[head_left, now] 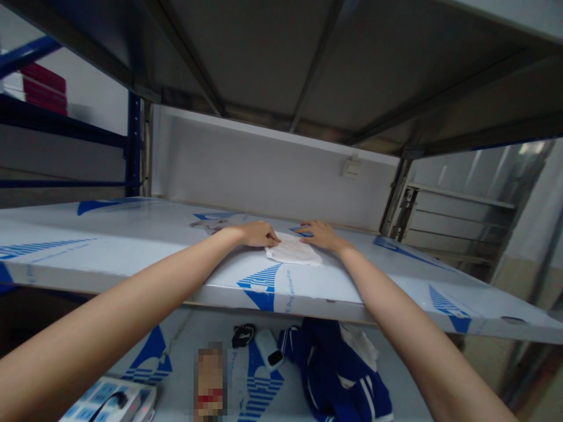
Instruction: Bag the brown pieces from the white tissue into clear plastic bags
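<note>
On shelf (132, 246), mid-depth: white cloth (294, 251), small, flat. Left hand (257, 234) and right hand (320, 234) pressed palm-down on far edge, fingers extended, nothing gripped. Probably light, soft, limp; best pinched at corners. Below: blue jacket (338, 375).

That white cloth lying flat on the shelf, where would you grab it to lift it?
Probably at the near edge of the white cloth, coming from the front. It lies flat on the shelf, so pinch up an edge. The left hand and right hand rest flat on its far side; the near edge is bare.
</note>
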A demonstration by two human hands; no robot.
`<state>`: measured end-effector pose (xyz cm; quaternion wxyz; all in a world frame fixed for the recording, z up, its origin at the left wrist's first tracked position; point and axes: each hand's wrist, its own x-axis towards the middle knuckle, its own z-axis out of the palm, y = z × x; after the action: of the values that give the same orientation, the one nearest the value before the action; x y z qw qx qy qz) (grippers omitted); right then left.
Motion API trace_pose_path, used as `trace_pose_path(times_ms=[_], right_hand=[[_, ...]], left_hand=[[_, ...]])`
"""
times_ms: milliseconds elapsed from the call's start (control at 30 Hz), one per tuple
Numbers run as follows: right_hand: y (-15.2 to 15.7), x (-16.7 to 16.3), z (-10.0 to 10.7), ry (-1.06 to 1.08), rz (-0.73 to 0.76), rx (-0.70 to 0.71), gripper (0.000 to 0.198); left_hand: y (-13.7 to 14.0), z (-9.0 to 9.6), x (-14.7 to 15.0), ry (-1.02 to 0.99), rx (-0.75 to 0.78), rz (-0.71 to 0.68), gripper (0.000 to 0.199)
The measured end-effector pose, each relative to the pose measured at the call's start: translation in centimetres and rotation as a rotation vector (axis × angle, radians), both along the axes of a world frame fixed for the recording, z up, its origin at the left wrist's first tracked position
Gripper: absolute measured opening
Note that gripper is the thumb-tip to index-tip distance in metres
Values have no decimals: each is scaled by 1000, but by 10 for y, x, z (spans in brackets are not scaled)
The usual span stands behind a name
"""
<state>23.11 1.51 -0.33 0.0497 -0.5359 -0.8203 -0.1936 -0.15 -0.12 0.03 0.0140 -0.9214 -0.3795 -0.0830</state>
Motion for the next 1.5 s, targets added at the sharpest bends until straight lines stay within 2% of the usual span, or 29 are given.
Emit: trace_pose_path(times_ms=[233,367,500,667,733,867,1067,1167,1267,1333,1367,1500], right_hand=[[0,-14,-7,-33,106,77,32],[-3,-24,-6,-5,138,118,20],[-5,-27,-6,24,105,179,15],[1,-25,-14,135,-28,69,31],[4,-25,-15,188,-15,35,26],[8,-28,-13,294,50,54,15],[1,-29,-8,320,122,24,22],[-4,-32,-7,251,137,75,30],[-9,-37,-4,135,197,140,22],[-12,-41,-2,73,245,187,19],[-14,-43,-1,50,267,207,18],[-18,-46,2,-12,327,279,16]], left_hand=[[-3,1,1,-32,-29,-53,31],[-4,1,1,-39,-36,-58,30],[-6,2,2,-27,-22,-43,31],[-4,1,2,-18,-28,-21,33],[-3,1,2,-21,-31,-23,34],[-5,2,3,-14,-32,-23,34],[-9,3,2,-7,-32,-19,33],[-4,0,2,-94,59,-10,33],[3,-4,3,-228,227,98,45],[7,-6,4,-224,316,167,51],[8,-7,4,-192,357,176,48],[7,-4,4,-40,520,105,15]])
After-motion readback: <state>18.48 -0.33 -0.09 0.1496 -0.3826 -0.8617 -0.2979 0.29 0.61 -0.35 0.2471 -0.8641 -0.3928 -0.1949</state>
